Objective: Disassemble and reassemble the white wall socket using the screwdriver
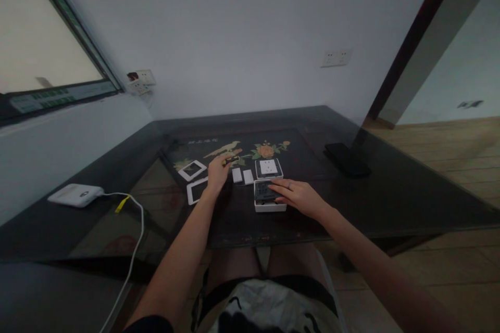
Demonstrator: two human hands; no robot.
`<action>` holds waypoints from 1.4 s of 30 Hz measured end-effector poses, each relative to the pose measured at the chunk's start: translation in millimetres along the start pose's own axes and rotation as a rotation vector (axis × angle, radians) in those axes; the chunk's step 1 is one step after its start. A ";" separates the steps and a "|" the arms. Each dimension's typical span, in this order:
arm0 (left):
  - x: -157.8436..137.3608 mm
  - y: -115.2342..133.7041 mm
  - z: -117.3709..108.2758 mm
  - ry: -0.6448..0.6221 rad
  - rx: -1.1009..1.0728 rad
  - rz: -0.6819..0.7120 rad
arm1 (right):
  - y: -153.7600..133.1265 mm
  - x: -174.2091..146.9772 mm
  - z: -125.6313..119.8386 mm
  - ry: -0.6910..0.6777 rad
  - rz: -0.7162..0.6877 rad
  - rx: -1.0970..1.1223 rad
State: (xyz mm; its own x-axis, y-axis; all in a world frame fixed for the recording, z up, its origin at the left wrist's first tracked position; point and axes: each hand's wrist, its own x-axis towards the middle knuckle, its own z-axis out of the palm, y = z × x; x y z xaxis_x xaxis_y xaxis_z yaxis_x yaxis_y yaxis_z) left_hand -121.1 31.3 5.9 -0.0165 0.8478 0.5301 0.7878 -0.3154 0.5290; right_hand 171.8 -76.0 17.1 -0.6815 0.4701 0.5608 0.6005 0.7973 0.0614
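My left hand is closed around a small yellow-and-black screwdriver, its handle showing beyond the fingers. My right hand reaches over the nearer white mounting box, fingers gripping the right side of a dark socket module that sits in it. Just behind is a second white box holding a white-faced wall socket. Between the left hand and the boxes lie two small white cover plates, a left plate and a right plate. Left of my left hand are a tilted white frame and a nearer white frame, partly covered by my wrist.
The dark glossy table carries a painted bird and flower. A white device with a white cable and yellow tag lies left. A black case lies right. Wall outlets are on the wall behind.
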 end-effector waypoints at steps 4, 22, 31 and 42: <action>-3.1 -7.6 7.8 -0.081 0.036 0.002 | 1.3 1.6 -0.9 0.009 -0.097 -0.060; -35.3 75.4 -15.9 -0.477 -0.417 0.230 | 7.0 -4.3 -4.2 0.185 -0.185 -0.113; -43.3 72.8 -26.6 -0.481 -0.560 0.151 | 3.9 -1.6 -8.5 0.181 -0.016 0.040; -46.3 73.6 -26.1 -0.342 -0.510 0.275 | 13.3 34.6 -7.5 0.302 0.463 0.470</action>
State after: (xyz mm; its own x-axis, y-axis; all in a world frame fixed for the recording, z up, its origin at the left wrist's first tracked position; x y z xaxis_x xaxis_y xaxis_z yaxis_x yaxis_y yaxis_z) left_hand -78.4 -42.3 37.5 0.4056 0.7685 0.4949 0.3445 -0.6301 0.6959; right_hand 159.3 -51.9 43.5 -0.2148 0.7283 0.6507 0.5102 0.6518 -0.5610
